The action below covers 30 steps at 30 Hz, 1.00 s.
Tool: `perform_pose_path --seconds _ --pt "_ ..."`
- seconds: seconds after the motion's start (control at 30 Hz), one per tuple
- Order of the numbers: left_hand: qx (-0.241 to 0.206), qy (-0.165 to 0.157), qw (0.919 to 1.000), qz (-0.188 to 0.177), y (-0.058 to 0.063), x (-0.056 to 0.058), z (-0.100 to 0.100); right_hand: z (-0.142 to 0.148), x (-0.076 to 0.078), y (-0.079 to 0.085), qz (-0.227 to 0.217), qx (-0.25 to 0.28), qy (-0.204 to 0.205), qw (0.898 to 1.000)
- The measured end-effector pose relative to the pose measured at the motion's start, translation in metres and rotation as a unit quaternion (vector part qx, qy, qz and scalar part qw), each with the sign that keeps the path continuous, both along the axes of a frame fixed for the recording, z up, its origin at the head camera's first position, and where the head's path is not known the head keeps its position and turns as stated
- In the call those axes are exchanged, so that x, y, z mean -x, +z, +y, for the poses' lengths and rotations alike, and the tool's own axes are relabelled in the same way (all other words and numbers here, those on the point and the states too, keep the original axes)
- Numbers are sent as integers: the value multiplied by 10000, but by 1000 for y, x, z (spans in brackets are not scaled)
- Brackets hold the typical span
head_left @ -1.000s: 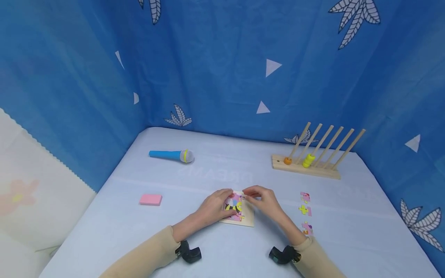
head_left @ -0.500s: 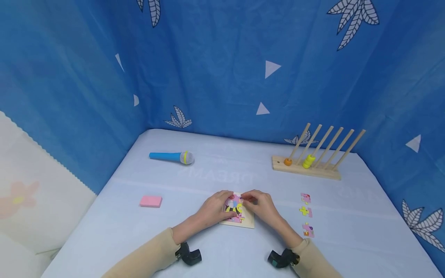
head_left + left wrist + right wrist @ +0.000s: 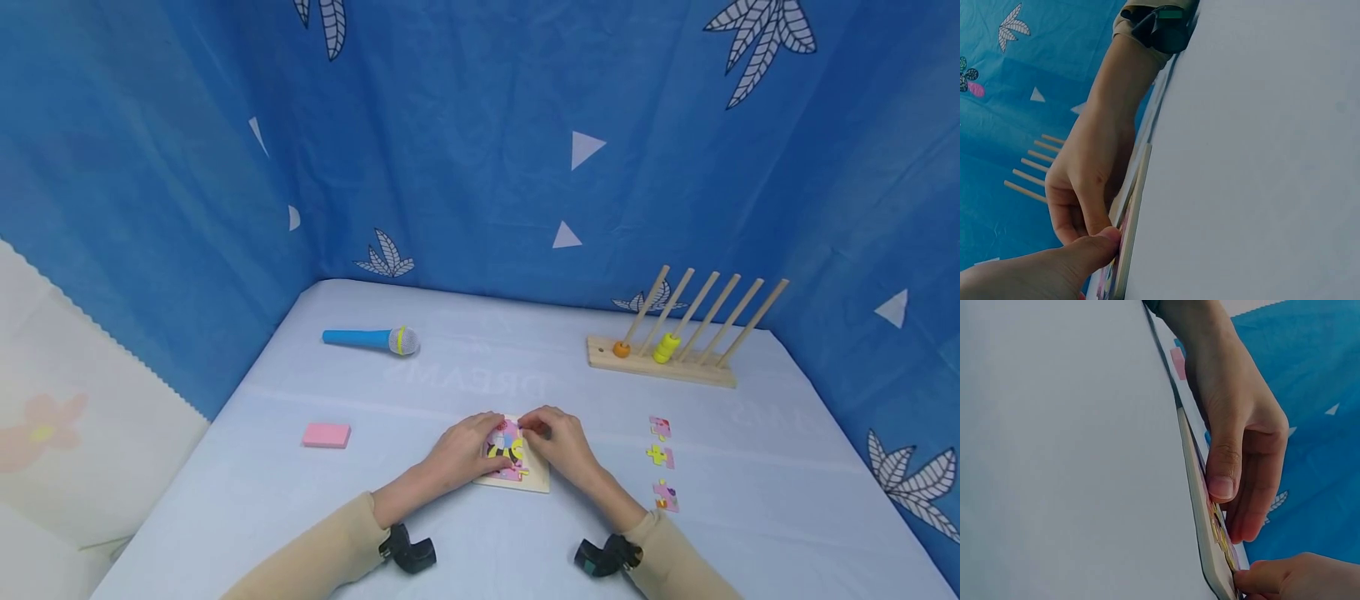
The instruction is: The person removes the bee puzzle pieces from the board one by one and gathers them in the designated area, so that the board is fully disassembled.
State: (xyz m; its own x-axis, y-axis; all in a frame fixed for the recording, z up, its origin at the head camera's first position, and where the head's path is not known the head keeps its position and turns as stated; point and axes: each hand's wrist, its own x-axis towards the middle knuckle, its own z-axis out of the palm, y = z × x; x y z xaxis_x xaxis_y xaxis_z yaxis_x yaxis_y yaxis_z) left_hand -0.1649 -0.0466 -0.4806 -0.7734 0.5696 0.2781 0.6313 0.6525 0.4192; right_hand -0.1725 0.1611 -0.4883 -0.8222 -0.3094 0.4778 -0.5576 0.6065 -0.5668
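A wooden jigsaw puzzle board (image 3: 536,478) with a bee picture lies on the table between both hands. My left hand (image 3: 461,450) rests over its left side, thumb on the bee picture and fingers by the far edge; the right wrist view shows that thumb and those fingers (image 3: 1254,494) spread apart. At the board's upper right, my right hand (image 3: 561,442) pinches a small puzzle piece (image 3: 521,430), mostly hidden by the fingertips. To the right lie three loose puzzle pieces in a column: a top one (image 3: 660,427), a yellow-and-pink middle one (image 3: 660,456) and a lower one (image 3: 665,496).
A blue toy microphone (image 3: 367,338) lies at the back left, with a pink block (image 3: 326,435) nearer. A wooden rack (image 3: 660,362) with upright pegs, an orange bead and yellow beads stands at the back right. Blue curtain (image 3: 480,150) hangs behind the table.
My right hand has shifted slightly left along the board's upper right corner, its fingers drawing closer together. The left hand stays on the board, and the loose pieces stay in place.
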Motion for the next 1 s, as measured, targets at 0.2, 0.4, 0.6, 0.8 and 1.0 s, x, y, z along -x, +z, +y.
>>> perform_pose_path --seconds 0.2,0.4,0.6,0.8,1.0 --pt "36 0 10000 -42 0 0 0 -1 -2 4 -307 -99 -119 9994" --pt "32 9 9999 -112 -1 0 1 -1 -2 6 -319 -127 -151 9993" --pt "55 1 9999 -95 0 -1 1 -2 -2 7 -163 -64 -108 9998" --pt "107 -40 9999 -31 2 -1 1 -1 -2 7 -101 -66 -126 9998" --pt "158 -50 9999 14 3 -1 2 -1 -2 9 -53 -104 -119 9999"
